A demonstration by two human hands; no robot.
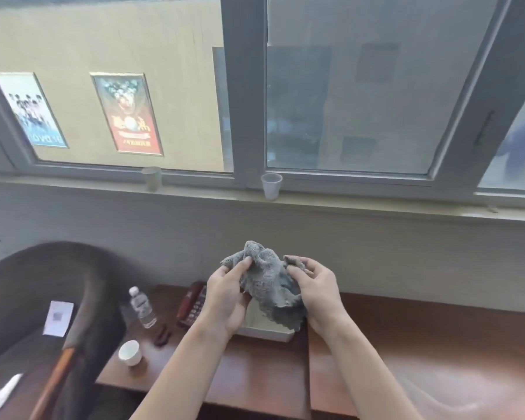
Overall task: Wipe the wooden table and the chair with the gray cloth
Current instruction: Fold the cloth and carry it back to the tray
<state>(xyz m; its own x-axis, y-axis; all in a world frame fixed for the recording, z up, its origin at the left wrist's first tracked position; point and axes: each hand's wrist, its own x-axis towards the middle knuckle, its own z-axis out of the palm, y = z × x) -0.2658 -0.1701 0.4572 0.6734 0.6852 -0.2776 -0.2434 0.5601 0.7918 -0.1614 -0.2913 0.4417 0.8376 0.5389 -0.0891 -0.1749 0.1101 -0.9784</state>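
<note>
Both hands hold the gray cloth (269, 283) raised above the table (406, 353), clear of its surface. The left hand (229, 294) has its grip closed on the cloth's left edge, thumb and fingers pinching a fold. The right hand (314, 294) has its grip closed on the right edge, fingertips curled round a bunched corner. The cloth hangs crumpled between them, over a white tray (270, 331) on the table. Also on the dark wooden table: a red telephone (191, 304), a clear water bottle (141, 307) standing upright, a white cup (130, 353), and a small dark object beside it, too blurred to identify. A dark chair (37, 298) stands at left with a white card (58, 318) on its seat. Two cups (272, 185) stand on the window sill (376, 204).
</note>
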